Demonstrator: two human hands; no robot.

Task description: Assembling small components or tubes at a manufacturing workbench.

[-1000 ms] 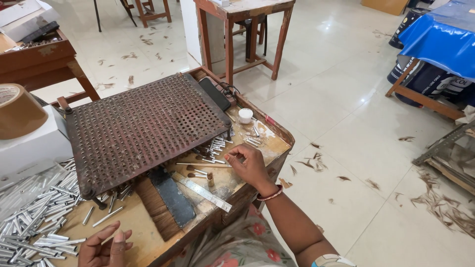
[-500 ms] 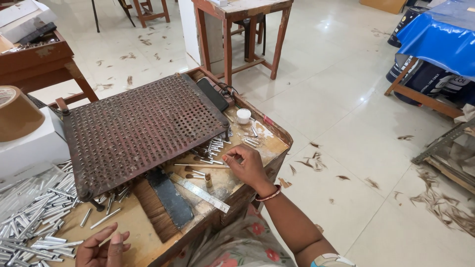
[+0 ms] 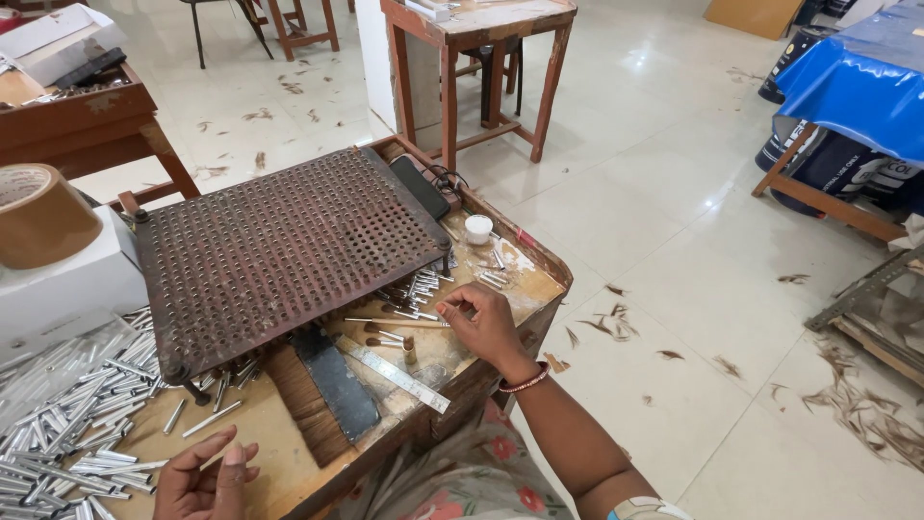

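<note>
My right hand (image 3: 486,323) rests on the wooden worktable (image 3: 539,289), its fingertips pinched on a small silver metal tube (image 3: 449,309) beside a cluster of short tubes (image 3: 414,289). A few small brushes (image 3: 385,337) lie just left of that hand. My left hand (image 3: 207,481) sits at the table's near edge with its fingers curled together, next to a big pile of silver tubes (image 3: 67,424). A rusty perforated metal plate (image 3: 279,250) on short legs covers the middle of the table.
A metal ruler (image 3: 397,376), a dark flat block (image 3: 337,380) and a wide bristle brush (image 3: 303,404) lie near the front. A white cap (image 3: 478,228) and a black phone (image 3: 420,186) sit further back. A tape roll (image 3: 38,217) rests on a white box at left. Wooden stools stand beyond.
My right hand has stayed near the small tubes with only slight finger movement. My left hand has slid a little toward the table's near edge.
</note>
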